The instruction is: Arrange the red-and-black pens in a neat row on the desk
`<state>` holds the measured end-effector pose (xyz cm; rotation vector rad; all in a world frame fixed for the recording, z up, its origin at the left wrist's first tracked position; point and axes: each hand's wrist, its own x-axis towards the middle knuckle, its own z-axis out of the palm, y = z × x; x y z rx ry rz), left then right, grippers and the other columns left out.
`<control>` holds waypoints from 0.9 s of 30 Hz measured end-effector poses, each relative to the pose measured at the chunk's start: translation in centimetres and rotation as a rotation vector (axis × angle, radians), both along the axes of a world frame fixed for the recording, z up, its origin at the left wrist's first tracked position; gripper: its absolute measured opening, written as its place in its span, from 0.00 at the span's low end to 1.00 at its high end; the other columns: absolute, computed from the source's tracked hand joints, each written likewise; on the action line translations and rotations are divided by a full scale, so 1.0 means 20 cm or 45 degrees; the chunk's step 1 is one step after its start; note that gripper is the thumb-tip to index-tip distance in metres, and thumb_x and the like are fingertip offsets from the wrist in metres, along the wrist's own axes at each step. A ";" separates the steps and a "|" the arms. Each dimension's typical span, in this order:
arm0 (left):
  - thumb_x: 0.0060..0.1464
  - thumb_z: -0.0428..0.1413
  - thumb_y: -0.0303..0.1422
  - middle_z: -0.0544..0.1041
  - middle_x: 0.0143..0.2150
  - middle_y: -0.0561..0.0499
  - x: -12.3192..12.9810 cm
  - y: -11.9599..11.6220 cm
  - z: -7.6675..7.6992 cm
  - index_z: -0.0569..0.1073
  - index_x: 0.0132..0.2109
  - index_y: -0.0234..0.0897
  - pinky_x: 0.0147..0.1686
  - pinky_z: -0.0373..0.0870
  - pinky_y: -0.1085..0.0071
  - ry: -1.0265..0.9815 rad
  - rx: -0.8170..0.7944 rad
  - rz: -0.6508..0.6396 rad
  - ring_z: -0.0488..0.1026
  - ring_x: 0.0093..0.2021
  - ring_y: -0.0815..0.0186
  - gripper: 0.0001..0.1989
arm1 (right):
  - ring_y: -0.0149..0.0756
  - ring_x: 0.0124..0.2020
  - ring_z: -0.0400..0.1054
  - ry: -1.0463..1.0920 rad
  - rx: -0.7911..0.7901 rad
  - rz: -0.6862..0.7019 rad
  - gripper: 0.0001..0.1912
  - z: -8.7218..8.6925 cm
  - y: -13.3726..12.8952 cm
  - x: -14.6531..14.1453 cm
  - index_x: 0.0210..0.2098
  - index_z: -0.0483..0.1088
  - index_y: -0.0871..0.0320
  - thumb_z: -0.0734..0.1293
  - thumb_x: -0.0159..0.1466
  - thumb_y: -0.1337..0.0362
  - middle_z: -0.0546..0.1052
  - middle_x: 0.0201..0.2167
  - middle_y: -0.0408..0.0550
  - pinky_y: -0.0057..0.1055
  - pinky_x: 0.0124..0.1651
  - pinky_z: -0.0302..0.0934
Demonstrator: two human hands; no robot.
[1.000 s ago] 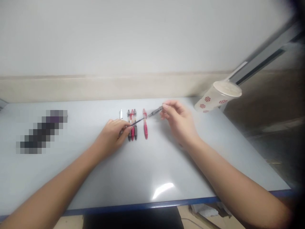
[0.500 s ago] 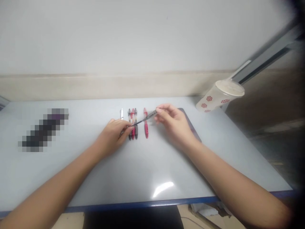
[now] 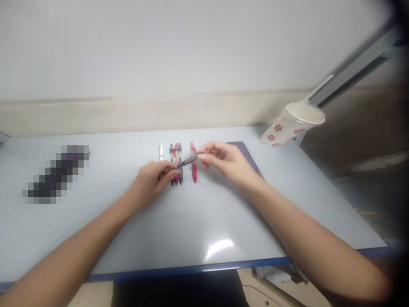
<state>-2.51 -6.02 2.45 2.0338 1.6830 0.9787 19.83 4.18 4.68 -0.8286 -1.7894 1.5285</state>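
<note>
My left hand pinches the dark lower end of a slim pen, above the table. The pen's grey barrel or cap is pinched at its upper end by my right hand. Whether the grey part and the dark end are joined is too small to tell. Below them lie several pens side by side, one with a red barrel between two black ones, partly hidden by my left hand. A separate red pen lies to their right, and a white pen to their left.
A pixelated dark object lies on the left of the white table. A paper cup with red flower prints stands at the back right. Behind my right hand lies a flat dark item.
My right hand has moved left and slightly down with the grey part, nearer to my left hand. Less of the dark slim length shows between them. The whole view has shifted slightly.
</note>
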 end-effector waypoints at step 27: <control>0.69 0.55 0.46 0.82 0.31 0.52 -0.12 0.03 0.00 0.84 0.44 0.43 0.33 0.71 0.71 0.231 0.142 -0.161 0.75 0.28 0.67 0.16 | 0.31 0.28 0.63 -0.453 0.580 0.151 0.15 -0.04 -0.06 0.00 0.36 0.73 0.57 0.68 0.70 0.52 0.74 0.28 0.44 0.29 0.35 0.54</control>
